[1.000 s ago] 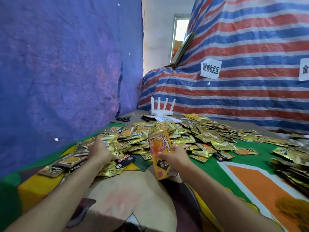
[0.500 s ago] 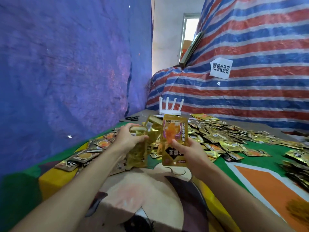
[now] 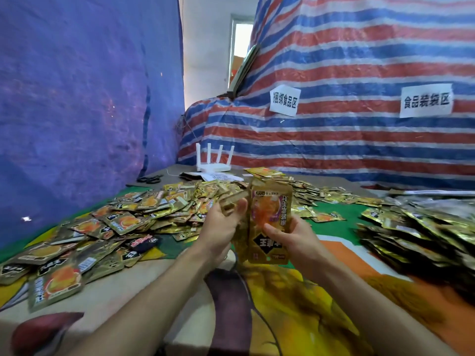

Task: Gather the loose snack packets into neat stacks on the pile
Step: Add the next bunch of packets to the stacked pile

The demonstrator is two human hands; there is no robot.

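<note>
My right hand (image 3: 293, 237) holds an upright stack of gold snack packets (image 3: 270, 222) at centre, thumb across the orange picture on the front one. My left hand (image 3: 221, 227) grips a gold packet (image 3: 232, 201) and presses it against the left side of that stack. Loose gold packets (image 3: 123, 222) lie scattered over the colourful mat to the left and behind. A dense heap of overlapping packets (image 3: 421, 232) fills the right side.
A white router (image 3: 213, 160) with antennas and some papers (image 3: 218, 177) sit at the back, with black scissors (image 3: 150, 179) to their left. A blue tarp wall (image 3: 77, 98) stands left, a striped tarp (image 3: 359, 124) with two labels right. The printed mat (image 3: 282, 304) shows in front.
My left hand has lifted a packet off the left scatter and brought it to the stack in my right hand. The stack has risen upright in front of me.
</note>
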